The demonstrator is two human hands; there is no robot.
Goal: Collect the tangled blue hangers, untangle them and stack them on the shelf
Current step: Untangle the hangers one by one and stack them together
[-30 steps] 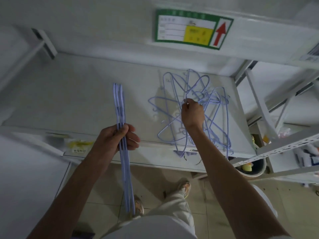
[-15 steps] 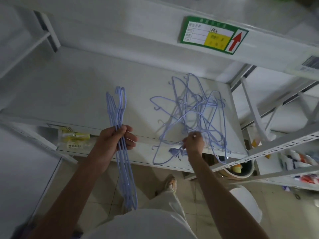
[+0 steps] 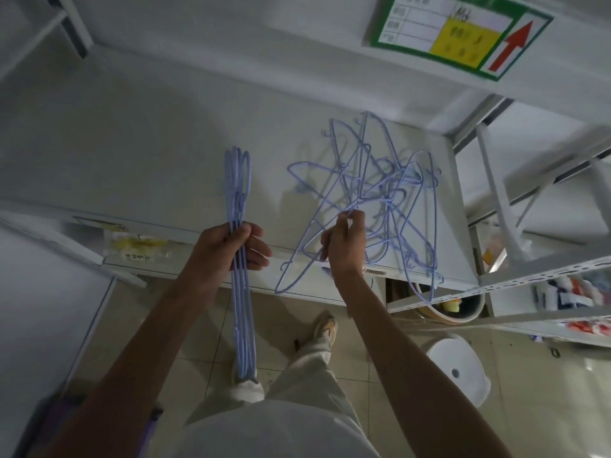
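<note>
A tangle of thin blue wire hangers [image 3: 380, 193] lies on the right part of the white shelf [image 3: 148, 143], some hanging over its front edge. My right hand [image 3: 345, 241] pinches one wire of a hanger at the near side of the tangle. My left hand [image 3: 228, 249] is shut around a neat bundle of blue hangers [image 3: 239, 200], held upright in front of the shelf edge, hooks up over the shelf and lower ends down near the floor.
A green and yellow label with a red arrow [image 3: 459, 31] is on the beam above. A slotted rack [image 3: 545, 276] with small goods stands to the right. A bucket [image 3: 456, 309] and a white stool [image 3: 458, 368] sit on the tiled floor.
My right hand drew back from the middle of the tangle to its near edge, then rose a little with a hanger wire pinched. The bundle in my left hand stayed held.
</note>
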